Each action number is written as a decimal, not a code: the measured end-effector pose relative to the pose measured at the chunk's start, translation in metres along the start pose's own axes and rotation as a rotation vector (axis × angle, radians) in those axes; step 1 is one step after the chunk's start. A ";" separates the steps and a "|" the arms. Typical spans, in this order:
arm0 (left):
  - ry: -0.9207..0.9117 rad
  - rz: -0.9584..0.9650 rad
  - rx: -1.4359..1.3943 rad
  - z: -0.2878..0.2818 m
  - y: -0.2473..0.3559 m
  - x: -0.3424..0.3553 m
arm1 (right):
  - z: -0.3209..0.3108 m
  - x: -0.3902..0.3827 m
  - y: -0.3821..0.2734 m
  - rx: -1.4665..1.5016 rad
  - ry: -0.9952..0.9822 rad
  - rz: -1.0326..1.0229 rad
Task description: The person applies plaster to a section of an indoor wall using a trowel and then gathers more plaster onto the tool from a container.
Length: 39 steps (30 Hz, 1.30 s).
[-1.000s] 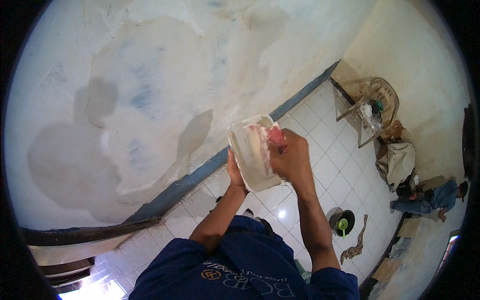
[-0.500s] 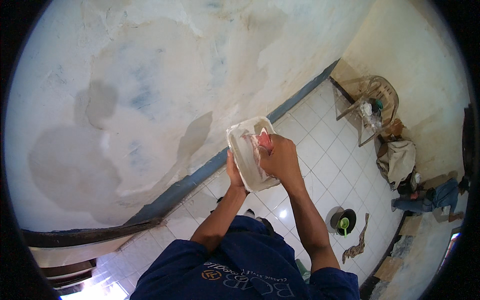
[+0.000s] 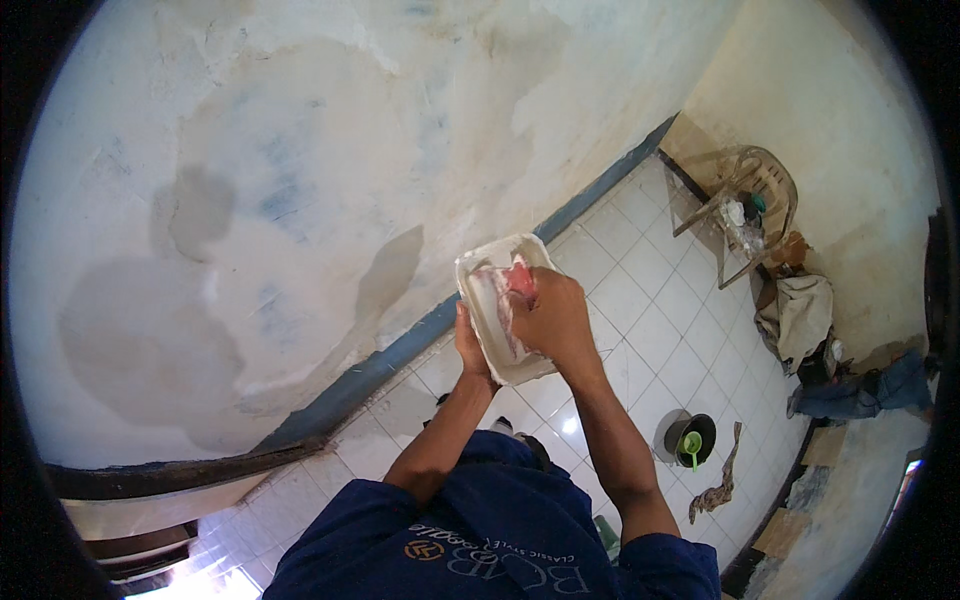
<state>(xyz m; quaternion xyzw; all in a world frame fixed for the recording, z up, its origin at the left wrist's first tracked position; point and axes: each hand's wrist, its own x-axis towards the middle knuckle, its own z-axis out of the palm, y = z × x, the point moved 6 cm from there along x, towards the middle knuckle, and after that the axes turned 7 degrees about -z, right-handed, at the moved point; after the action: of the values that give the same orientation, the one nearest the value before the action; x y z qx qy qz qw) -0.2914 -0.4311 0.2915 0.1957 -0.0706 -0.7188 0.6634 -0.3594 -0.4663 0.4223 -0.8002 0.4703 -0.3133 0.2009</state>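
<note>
Beyond both hands, ahead and to the left, a broad, patchy plastered wall was seen, and below the hands a white-tiled floor was spread, edged along the wall's foot by a blue-grey band. Well off ahead and to the right of the right hand, a dusty chair was placed; nearer, to the right of the right forearm, a dark bucket was set on the tiles. The off-white tray was held between the two hands, its long axis pointed mostly away from the body, with the far end angled slightly leftward. Its left wall and near corner were supported by the left hand, the thumb being laid up the outer side; the fingers were hidden beneath, so their spread could not be told. By the right hand, brought in over the tray's right wall, a red tool was gripped in closed fingers. The tool was thus held inside the tray, left of the right knuckles, its smeared edge seemingly lined up with the tray's length; whether the bottom was touched could not be told. White paste was smeared around the tool.
</note>
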 end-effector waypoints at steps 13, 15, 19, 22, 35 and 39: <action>-0.003 0.016 -0.039 -0.007 0.003 0.002 | -0.007 -0.002 0.004 0.097 0.023 0.049; 0.033 0.025 -0.012 -0.006 0.005 0.003 | -0.001 -0.006 -0.001 -0.010 0.003 -0.033; -0.010 0.071 0.015 -0.003 0.007 0.001 | -0.015 -0.001 0.007 -0.001 0.019 0.031; 0.046 -0.034 -0.072 -0.004 0.005 0.002 | -0.004 -0.001 -0.004 -0.005 -0.049 -0.013; -0.001 -0.095 -0.122 0.021 -0.004 0.000 | -0.009 0.001 -0.011 -0.329 -0.073 -0.111; -0.052 -0.131 -0.186 0.014 -0.011 0.003 | 0.005 0.002 -0.023 -0.217 -0.095 -0.130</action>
<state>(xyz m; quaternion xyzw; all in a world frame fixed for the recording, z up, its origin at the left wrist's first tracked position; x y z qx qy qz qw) -0.3072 -0.4353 0.3000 0.1187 -0.0080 -0.7689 0.6282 -0.3404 -0.4573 0.4337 -0.8600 0.4386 -0.2345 0.1146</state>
